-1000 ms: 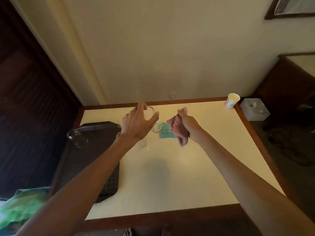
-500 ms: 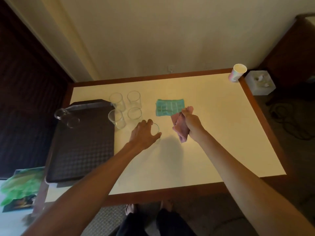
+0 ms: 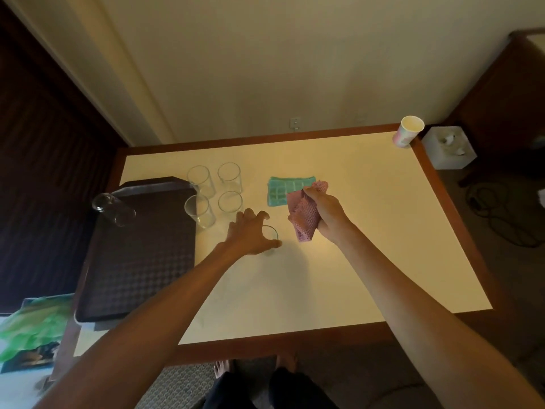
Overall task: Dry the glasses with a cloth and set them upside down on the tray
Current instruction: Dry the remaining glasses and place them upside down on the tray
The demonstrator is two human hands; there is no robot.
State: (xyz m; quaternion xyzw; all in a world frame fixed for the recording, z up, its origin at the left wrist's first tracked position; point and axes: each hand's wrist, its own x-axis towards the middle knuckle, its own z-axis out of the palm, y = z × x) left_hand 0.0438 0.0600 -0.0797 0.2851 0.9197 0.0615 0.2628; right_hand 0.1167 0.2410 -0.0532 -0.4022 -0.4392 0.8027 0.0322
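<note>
Left hand, fingers curled round a glass, has lowered it onto the table; right hand clutches the cloth, apart: drying outstanding.

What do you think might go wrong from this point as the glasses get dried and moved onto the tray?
The left hand grips the glass from above; it might slip when lifted. Between it and the tray stand four other glasses, close together, so a low carry could knock them. The glass on the tray sits at its far corner, by the rim; a bump may tip it off.
</note>
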